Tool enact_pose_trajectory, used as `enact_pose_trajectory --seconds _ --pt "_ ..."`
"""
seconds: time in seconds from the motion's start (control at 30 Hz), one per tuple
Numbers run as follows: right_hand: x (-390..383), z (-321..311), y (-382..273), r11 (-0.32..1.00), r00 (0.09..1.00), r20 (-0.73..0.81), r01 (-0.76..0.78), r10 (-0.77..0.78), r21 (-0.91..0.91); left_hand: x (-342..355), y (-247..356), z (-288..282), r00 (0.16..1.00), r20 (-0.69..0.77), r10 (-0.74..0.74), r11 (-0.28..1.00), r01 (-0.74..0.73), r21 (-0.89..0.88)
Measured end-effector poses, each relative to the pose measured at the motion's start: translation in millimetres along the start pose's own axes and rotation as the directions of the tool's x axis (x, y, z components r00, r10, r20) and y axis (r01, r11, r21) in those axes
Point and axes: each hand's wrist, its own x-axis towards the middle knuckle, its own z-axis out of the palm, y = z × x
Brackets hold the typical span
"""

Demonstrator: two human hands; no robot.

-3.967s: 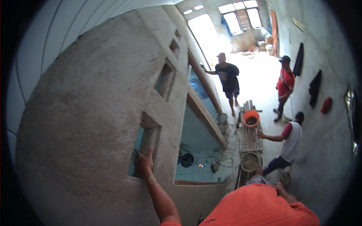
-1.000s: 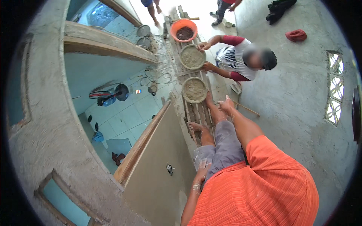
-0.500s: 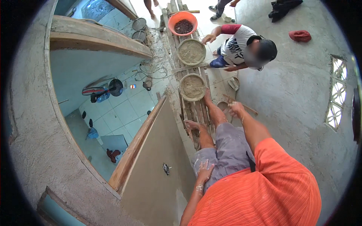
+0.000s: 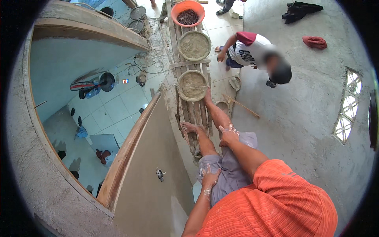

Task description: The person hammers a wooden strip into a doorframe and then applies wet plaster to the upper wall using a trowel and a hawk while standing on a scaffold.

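Note:
My left hand rests on the thigh of my grey shorts, its whitened fingers spread over the cloth. On my right knee lies my right hand, fingers stretched across it and dusted with pale residue; no tool shows in it. My bare feet stand on a narrow platform of wooden planks. Just beyond them sits a round basin of grey mortar. A second mortar basin stands farther along, and past that an orange basin holds dark lumps.
A co-worker stands right of the planks. Below lie a long wooden handle and another container. A wooden-edged wall rises at my left, beside an opening onto a tiled room with a fan. Cables trail across the floor.
My right hand has come down from beside the knee onto it. The co-worker's hand has drawn away from the far mortar basin. The whole view has shifted slightly.

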Motion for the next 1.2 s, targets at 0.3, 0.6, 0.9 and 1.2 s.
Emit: enact_pose_trajectory --seconds 0.3,0.6,0.9,1.2 --pt "1 -6 -3 0.998 0.998 0.001 -0.056 0.056 0.024 5 17 -8 0.994 0.041 -0.099 0.995 0.098 0.024" --pt "15 -6 4 0.999 0.996 -0.091 -0.020 0.023 0.031 12 15 -4 0.993 -0.080 -0.088 0.996 0.086 -0.028" --pt "6 -7 2 0.999 0.999 -0.052 -0.004 0.007 0.053 12 28 -15 0.980 -0.076 -0.186 0.983 0.185 -0.021" --pt "15 -1 3 0.999 1.000 -0.030 0.003 -0.001 0.041 17 28 -14 0.985 -0.080 -0.153 0.988 0.151 -0.023"
